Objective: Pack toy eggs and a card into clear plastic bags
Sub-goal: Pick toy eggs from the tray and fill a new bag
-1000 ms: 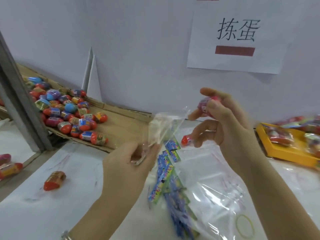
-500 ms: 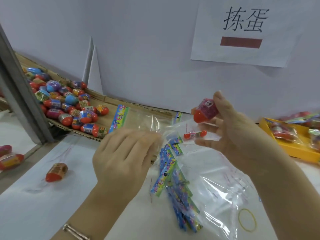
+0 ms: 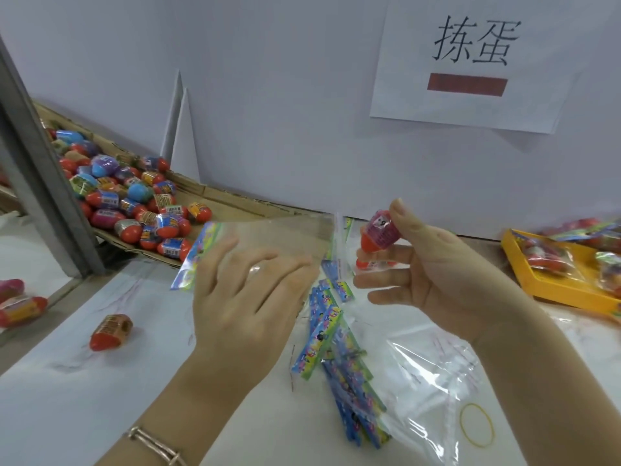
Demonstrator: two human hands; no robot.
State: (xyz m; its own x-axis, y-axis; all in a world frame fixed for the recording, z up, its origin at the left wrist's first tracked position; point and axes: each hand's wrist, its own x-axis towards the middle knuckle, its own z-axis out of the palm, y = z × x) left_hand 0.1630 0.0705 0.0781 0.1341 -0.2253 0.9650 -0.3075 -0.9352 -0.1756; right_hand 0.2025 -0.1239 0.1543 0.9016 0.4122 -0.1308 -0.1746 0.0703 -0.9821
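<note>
Above the tabletop's (image 3: 100,398) middle, the left hand (image 3: 245,297) spreads straight fingers against a clear plastic bag (image 3: 289,235) with a card (image 3: 198,253) at its left end, while the right hand (image 3: 437,274) pinches a toy egg (image 3: 381,230) and clasps a second egg (image 3: 371,264) beneath.

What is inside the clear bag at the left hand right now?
Only a colourful card shows, at the clear bag's left end; no egg is visible. The left hand covers its middle, so that part is unknown.
</note>
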